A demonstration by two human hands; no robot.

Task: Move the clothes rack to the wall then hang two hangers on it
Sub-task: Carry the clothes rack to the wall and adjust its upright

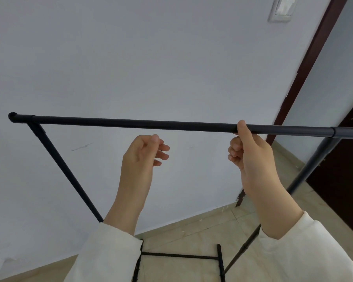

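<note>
A black metal clothes rack stands close in front of a white wall [130,58]. Its top bar [130,123] runs across the view from left to right, with slanted legs going down to a base frame [179,255] on the floor. My right hand [249,155] touches the bar right of its middle, thumb laid over the top and fingers curled just under it. My left hand [145,153] hovers a little below the bar's middle, fingers loosely curled, holding nothing. No hangers show on the bar or anywhere in view.
A dark brown door frame [306,82] rises at the right with a dark door beside it. A white light switch [281,9] sits on the wall at the top right. Beige floor tiles [192,231] lie below.
</note>
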